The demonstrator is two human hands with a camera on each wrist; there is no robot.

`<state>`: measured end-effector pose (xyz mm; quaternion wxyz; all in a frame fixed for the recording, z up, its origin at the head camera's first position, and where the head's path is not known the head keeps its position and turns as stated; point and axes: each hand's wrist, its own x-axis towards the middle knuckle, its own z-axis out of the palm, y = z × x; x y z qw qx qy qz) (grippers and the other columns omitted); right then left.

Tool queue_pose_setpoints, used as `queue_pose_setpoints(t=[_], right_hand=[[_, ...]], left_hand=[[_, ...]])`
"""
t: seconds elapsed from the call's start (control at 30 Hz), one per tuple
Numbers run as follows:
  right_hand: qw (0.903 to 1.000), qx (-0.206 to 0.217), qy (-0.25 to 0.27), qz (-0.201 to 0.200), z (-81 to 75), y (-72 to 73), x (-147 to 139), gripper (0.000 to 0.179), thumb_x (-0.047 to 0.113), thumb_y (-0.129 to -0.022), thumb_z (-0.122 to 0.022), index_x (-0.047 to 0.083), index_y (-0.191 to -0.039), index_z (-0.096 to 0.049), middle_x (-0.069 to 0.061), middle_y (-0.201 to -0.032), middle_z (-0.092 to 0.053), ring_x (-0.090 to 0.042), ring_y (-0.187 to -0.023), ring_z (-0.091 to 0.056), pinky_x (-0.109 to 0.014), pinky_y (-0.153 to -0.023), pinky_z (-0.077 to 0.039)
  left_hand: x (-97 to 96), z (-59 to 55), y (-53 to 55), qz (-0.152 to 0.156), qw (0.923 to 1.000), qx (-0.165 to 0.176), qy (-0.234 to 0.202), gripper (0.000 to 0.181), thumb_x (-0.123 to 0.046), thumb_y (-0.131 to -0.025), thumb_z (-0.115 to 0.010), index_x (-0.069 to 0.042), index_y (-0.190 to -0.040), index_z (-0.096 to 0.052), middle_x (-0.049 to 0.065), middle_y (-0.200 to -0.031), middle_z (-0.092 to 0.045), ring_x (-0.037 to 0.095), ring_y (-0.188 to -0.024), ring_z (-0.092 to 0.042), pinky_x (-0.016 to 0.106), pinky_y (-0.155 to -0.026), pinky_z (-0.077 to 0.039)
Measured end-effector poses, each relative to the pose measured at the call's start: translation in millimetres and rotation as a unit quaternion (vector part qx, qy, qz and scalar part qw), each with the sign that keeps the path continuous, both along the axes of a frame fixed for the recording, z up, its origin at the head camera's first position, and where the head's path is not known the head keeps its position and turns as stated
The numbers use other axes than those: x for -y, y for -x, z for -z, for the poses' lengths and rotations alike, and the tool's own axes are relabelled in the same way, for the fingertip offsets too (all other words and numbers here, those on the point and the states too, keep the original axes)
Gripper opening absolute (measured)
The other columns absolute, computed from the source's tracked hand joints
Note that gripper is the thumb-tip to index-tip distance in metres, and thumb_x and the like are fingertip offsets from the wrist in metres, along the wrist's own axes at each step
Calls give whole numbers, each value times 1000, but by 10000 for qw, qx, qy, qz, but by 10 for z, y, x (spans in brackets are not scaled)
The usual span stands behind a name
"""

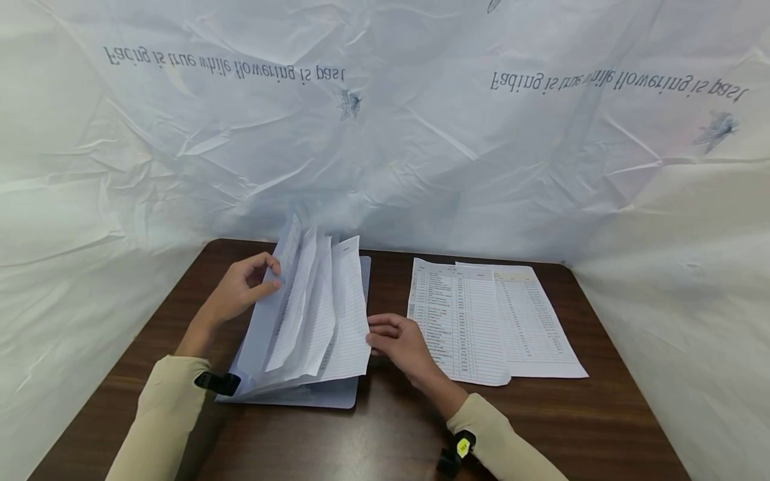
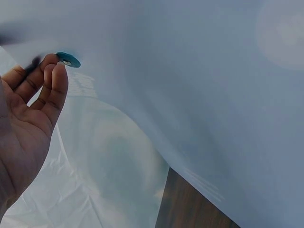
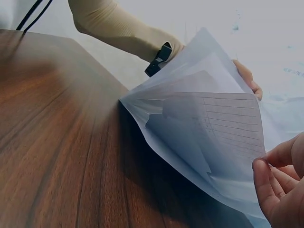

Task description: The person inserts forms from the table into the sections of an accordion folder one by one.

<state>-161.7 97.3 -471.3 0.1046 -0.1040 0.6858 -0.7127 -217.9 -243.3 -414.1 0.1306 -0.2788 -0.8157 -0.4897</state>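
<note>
A translucent bluish plastic folder [image 1: 327, 395] lies spread on the left half of the table. My left hand [image 1: 240, 288] grips the edge of its raised cover [image 2: 199, 95]. Close by those fingertips, a round teal snap button [image 2: 69, 60] shows in the left wrist view. Several printed sheets [image 1: 314, 314] fan out inside the folder, standing partly up. With thumb and fingers, my right hand [image 1: 402, 344] pinches the right edge of the outermost sheet [image 1: 349, 307]; in the right wrist view this ruled sheet [image 3: 232, 116] bows above the folder's pocket.
Right of the folder, two printed table sheets [image 1: 460, 321] overlap on the brown wooden table [image 1: 421, 427]. White plastic sheeting [image 1: 385, 153] with mirrored lettering surrounds the table at the back and sides. Each forearm wears a dark strapped device [image 1: 218, 383].
</note>
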Motion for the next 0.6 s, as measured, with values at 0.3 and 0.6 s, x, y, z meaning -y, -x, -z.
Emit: queue_pose_setpoints(t=[0.3, 0.6], right_hand=[[9998, -118, -86, -100, 16, 31, 126, 37, 1, -91, -73, -6, -126, -64, -25, -115, -71, -12, -81, -69, -29, -70, -58], [9986, -336, -368, -158, 56, 53, 221, 38, 5, -90, -76, -2, -126, -66, -22, -115, -72, -10, -79, -69, -41, -72, -58]], left_hand=[[11, -30, 12, 51, 10000, -13, -71, 16, 5, -91, -69, -2, -103, -60, 6, -95, -57, 9, -75, -54, 23, -62, -46], [5, -48, 10, 5, 10000, 18, -17, 16, 4, -91, -69, -1, -103, -60, 6, -94, -56, 10, -75, -54, 23, -62, -46]])
